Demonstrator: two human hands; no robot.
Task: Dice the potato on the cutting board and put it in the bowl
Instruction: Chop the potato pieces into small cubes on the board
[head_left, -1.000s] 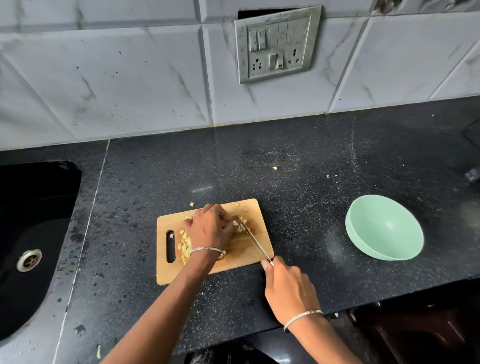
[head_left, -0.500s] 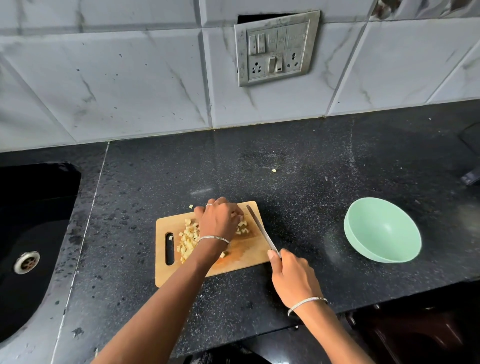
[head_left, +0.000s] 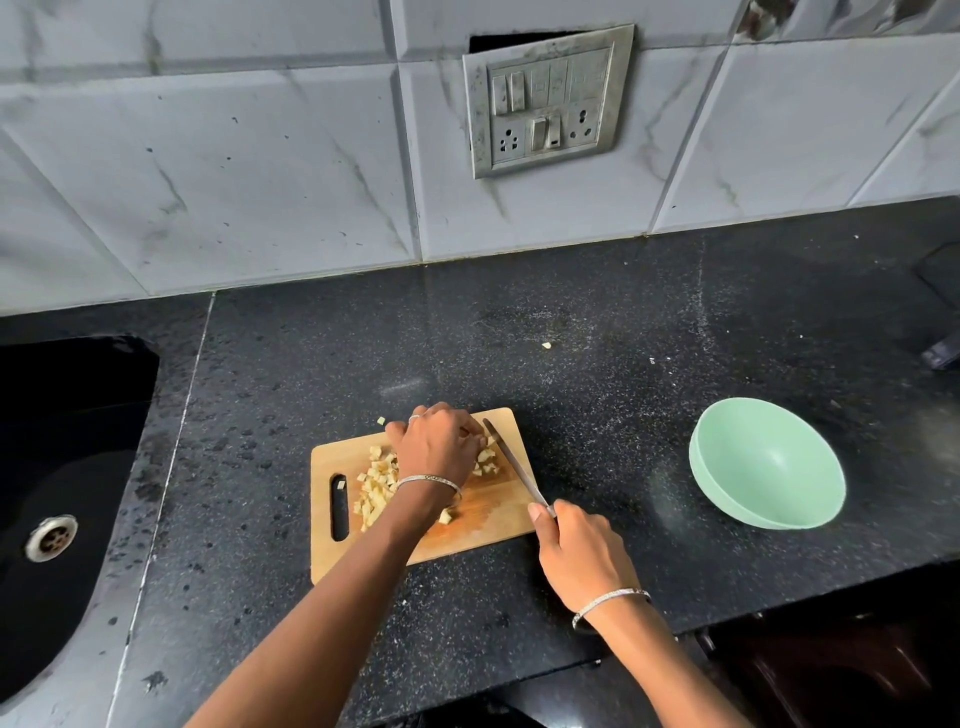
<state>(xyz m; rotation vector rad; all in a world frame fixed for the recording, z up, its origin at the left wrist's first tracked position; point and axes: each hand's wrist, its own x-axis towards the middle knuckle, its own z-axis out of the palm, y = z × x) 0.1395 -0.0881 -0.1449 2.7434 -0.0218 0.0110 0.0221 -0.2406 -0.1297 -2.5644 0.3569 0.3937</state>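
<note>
At the far left a dark sink (head_left: 67, 467) with a metal drain is set into the black speckled desk (head_left: 597, 364). Just right of it lies the wooden cutting board (head_left: 498, 525), its handle slot toward the sink. The diced potato (head_left: 376, 480) sits in a loose heap on the board's left half, likely pushed aside to keep the cutting area free; one cube (head_left: 381, 421) lies just off the board's far edge. The left hand (head_left: 436, 441) is curled, knuckles up, over the board's far middle, its grip pressed down on the last potato pieces (head_left: 487, 460) that show beside it, apparently to steady them against the blade. Exactly what lies under the palm is hidden. The knife (head_left: 511, 462) slants across the board's right part, its blade just beside those fingers, so the next cut needs care. The right hand (head_left: 584, 558), off the board's near right corner, has its grip wrapped tight around the knife handle. A stray crumb (head_left: 546, 345) lies farther back. Well to the right, the mint-green bowl (head_left: 769, 462) stands with nothing in it, so the transfer is not yet begun.
</note>
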